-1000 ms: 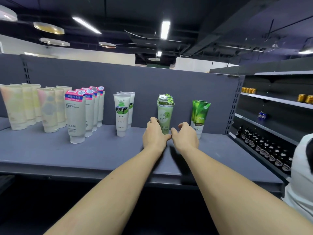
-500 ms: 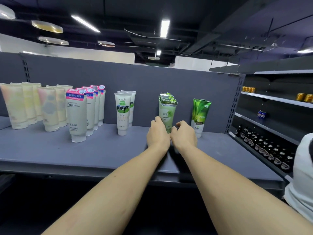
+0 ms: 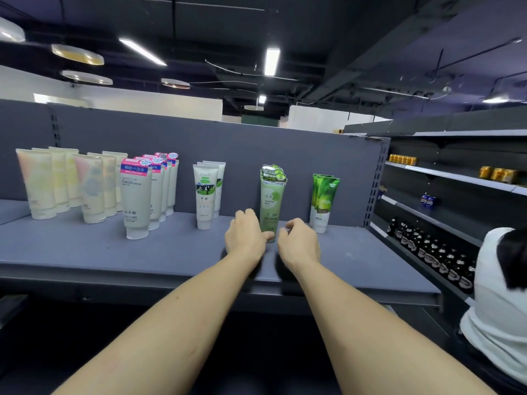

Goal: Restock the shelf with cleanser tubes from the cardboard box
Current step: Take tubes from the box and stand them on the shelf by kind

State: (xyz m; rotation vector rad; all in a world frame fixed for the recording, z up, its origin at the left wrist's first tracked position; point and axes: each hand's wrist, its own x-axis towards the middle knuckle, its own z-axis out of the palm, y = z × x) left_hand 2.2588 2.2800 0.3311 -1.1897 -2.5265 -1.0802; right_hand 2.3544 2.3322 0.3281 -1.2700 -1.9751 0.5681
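Observation:
A row of pale green cleanser tubes (image 3: 272, 199) stands upright on its caps on the grey shelf (image 3: 108, 252), right of centre. My left hand (image 3: 245, 238) is at the base of the front tube, thumb on its cap and fingers along its left side. My right hand (image 3: 298, 245) hovers just right of that tube, fingers loosely curled, a small gap between them and the tube. The cardboard box is out of view.
Bright green tubes (image 3: 325, 199) stand right of my hands. To the left are white tubes (image 3: 206, 195), pink-topped tubes (image 3: 137, 195) and pastel tubes (image 3: 40, 183). A person in white (image 3: 499, 295) crouches at the right by shelves of brown bottles (image 3: 433, 252).
Both hands were closed round the base of the front pale green tube. My right hand has now come off it and drawn slightly right; the left stays at the cap.

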